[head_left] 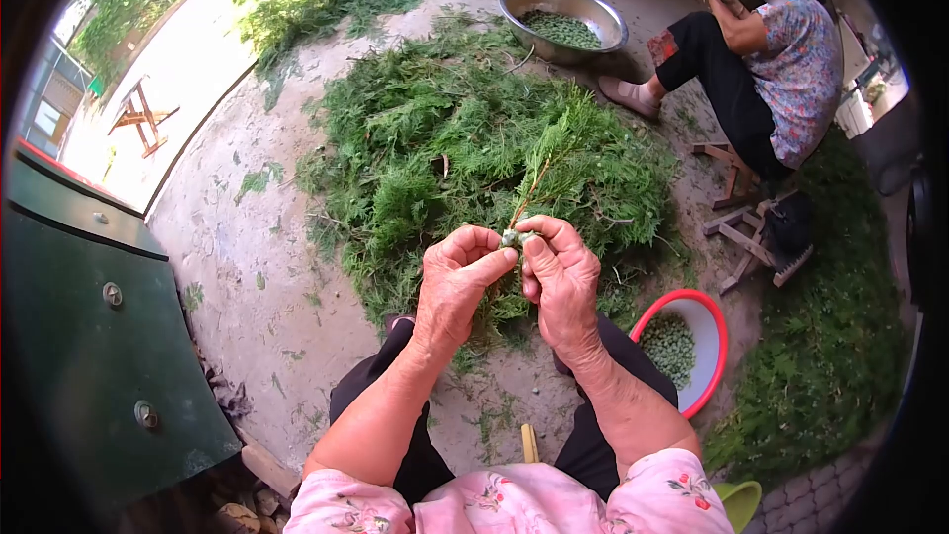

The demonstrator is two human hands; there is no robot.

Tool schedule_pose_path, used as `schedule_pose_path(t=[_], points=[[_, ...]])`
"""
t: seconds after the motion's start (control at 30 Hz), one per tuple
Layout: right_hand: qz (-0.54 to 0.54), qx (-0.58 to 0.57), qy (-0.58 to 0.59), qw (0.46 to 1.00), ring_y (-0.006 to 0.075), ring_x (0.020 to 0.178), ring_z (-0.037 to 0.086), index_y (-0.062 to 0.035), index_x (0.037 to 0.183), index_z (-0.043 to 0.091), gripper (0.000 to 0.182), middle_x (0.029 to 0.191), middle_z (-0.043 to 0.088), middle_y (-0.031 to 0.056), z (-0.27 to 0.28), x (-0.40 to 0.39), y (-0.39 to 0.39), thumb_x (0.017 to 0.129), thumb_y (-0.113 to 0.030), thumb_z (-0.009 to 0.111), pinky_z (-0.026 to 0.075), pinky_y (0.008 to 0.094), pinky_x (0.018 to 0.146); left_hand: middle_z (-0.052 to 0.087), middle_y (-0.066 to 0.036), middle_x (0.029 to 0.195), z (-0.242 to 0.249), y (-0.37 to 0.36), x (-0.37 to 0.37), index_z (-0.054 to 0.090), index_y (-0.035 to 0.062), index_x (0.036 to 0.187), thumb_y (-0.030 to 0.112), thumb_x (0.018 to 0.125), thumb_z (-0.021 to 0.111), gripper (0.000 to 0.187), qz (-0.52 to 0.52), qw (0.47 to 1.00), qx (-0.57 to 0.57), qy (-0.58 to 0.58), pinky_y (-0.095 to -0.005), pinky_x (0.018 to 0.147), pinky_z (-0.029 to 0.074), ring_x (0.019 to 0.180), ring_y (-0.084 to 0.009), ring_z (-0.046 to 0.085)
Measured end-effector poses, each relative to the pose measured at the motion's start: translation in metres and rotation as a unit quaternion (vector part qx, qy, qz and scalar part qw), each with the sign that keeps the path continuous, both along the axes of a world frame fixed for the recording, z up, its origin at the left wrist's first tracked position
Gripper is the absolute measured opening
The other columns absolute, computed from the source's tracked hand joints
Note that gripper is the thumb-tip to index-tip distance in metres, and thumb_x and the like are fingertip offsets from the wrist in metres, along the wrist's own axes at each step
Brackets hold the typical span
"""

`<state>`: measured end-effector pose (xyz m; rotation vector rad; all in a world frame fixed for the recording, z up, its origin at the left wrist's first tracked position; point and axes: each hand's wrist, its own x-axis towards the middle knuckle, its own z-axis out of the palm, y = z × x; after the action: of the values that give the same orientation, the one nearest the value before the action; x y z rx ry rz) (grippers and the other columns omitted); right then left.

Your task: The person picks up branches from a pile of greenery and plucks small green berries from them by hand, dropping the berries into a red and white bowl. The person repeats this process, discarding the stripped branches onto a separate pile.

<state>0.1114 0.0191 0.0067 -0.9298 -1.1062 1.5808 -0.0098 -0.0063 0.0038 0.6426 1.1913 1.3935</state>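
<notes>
I hold a green sprig (542, 170) up in front of me, its thin brownish stem running down into my fingers and its feathery top standing above them. My left hand (457, 282) is curled narrow, thumb and forefinger pinched together at the base of the stem, where a small pale-green berry cluster (516, 235) sits. My right hand (561, 277) is closed in much the same way just beside it, thumb and fingers pressed on that same cluster, so the two hands touch at the fingertips. Both of my forearms come up out of pink flowered sleeves (514, 499) over my dark trousers. Beyond my hands, on the bare concrete ground (237, 267), lies a broad pile of cut green branches (465, 129), and more greenery is heaped on my right (830, 356). Near my right knee stands a red-rimmed basin (708, 376) with small green berries (670, 344) lying in it. Farther off, past the pile, a metal bowl (514, 2) holds more of the same green bits. Beside that bowl another person (781, 69) sits low in a patterned top and dark trousers, their hand raised with a bit of green in it. A small wooden stool (751, 227) stands between that person and my basin, and a dark green metal panel (89, 336) fills the space on my left.
</notes>
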Motion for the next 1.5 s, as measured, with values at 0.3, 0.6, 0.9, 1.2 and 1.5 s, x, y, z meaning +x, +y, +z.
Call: schedule_pose_path(t=[0.3,0.6,0.9,1.2,1.5], points=[[0.019,0.035,-0.025,0.999,0.001,0.051,0.039,-0.0046,0.098,0.054,0.015,0.066,0.048,-0.0052,-0.001,-0.008,0.0,0.089,-0.017,0.054,0.033,0.0158,0.045,0.063,-0.003,0.077,0.008,-0.003,-0.004,0.063,-0.0021,0.089,0.004,0.077,0.064,0.014,-0.009,0.992,-0.014,-0.128,-0.0204,0.06,0.043,0.066,-0.0071,0.055],[0.065,-0.197,0.181,0.961,0.0055,0.046,0.042,-0.0072,0.095,0.055,0.015,0.064,0.048,-0.0012,0.002,0.002,0.004,0.09,-0.021,0.052,0.03,0.0186,0.039,0.063,-0.004,0.074,0.007,-0.004,-0.003,0.062,-0.0022,0.085,0.002,0.078,0.061,0.008,0.005,0.988,-0.039,-0.152,-0.0224,0.06,0.046,0.064,-0.0086,0.056],[0.048,-0.194,0.165,0.966,0.0087,0.051,0.05,-0.0067,0.093,0.053,0.013,0.07,0.054,0.0009,0.008,0.01,0.02,0.085,-0.017,0.056,0.034,0.02,0.04,0.06,-0.001,0.07,0.01,-0.005,-0.013,0.065,0.0016,0.079,0.01,0.072,0.065,0.011,-0.066,0.994,-0.031,-0.078,-0.0222,0.06,0.04,0.063,-0.0081,0.052],[0.021,-0.144,0.06,0.988,0.002,0.049,0.045,-0.0077,0.087,0.058,0.018,0.067,0.054,-0.0047,0.001,0.006,0.012,0.083,-0.024,0.064,0.031,0.0147,0.039,0.063,-0.003,0.074,0.012,-0.006,-0.006,0.065,-0.0009,0.086,0.01,0.074,0.064,0.016,-0.1,0.992,-0.046,-0.067,-0.0225,0.064,0.042,0.065,-0.0093,0.054],[0.018,-0.24,0.252,0.937,0.0049,0.054,0.049,-0.0079,0.087,0.057,0.018,0.075,0.059,0.0005,-0.004,0.013,0.016,0.083,-0.025,0.061,0.034,0.017,0.042,0.064,-0.003,0.076,0.012,-0.007,-0.001,0.065,0.0004,0.088,0.012,0.075,0.065,0.018,-0.108,0.986,-0.008,-0.127,-0.0221,0.064,0.042,0.069,-0.0098,0.055]])
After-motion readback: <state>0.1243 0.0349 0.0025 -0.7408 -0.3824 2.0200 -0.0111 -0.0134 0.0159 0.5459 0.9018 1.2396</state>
